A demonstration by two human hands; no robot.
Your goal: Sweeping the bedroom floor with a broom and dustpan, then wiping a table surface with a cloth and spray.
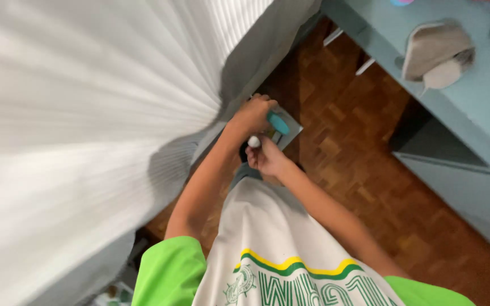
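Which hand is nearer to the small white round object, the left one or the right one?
Right. The right hand holds the white round object at its fingertips; the left hand is just above it, gripping a teal object.

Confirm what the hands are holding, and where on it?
Left hand grips a teal object by one end, its other end sticking out. Right hand pinches a small white piece in its fingertips.
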